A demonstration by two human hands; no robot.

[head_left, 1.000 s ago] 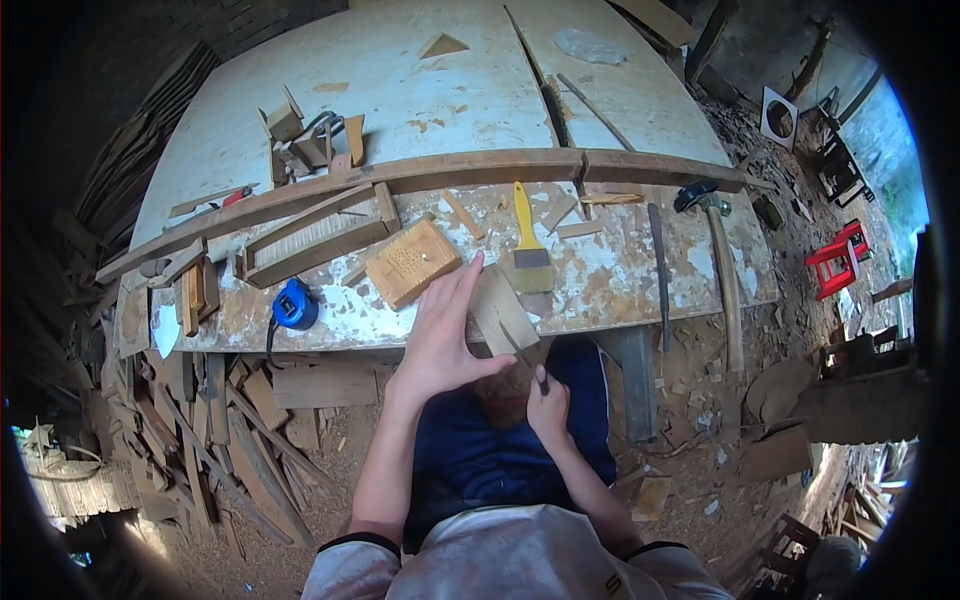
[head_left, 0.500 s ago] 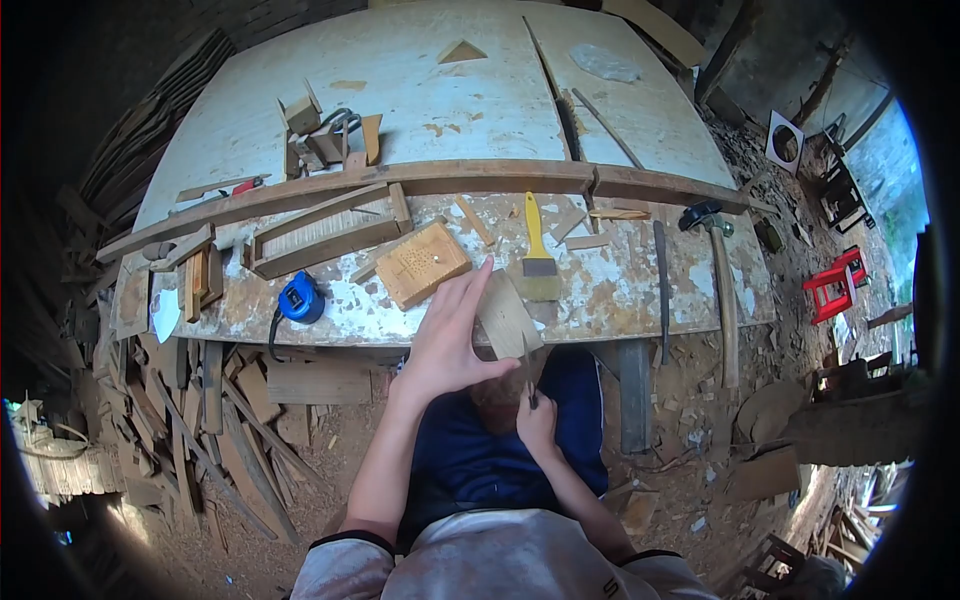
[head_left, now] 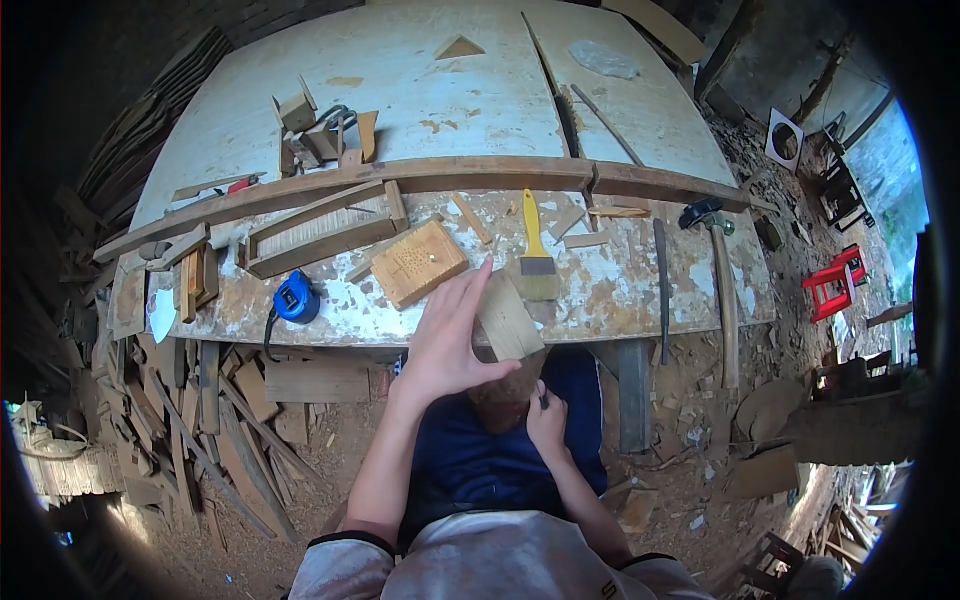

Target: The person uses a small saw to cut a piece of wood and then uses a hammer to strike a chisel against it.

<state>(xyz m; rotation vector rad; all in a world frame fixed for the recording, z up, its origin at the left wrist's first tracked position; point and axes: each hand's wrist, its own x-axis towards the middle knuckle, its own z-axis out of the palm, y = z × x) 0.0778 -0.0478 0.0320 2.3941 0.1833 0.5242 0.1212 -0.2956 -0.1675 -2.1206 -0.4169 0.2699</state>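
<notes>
The left hand (head_left: 450, 340) lies spread wide against a block (head_left: 510, 322) at the surface's (head_left: 605, 308) edge; the right hand (head_left: 547, 424) grips a tool (head_left: 544, 400).

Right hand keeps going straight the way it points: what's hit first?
Likely the near end of the pale wooden block, with the left hand and its thumb close beside that line. Depth between right hand and block is unclear from this one view.

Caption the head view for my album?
Left hand against a pale wooden piece, right hand gripping a dark tool, workbench ahead.
</notes>
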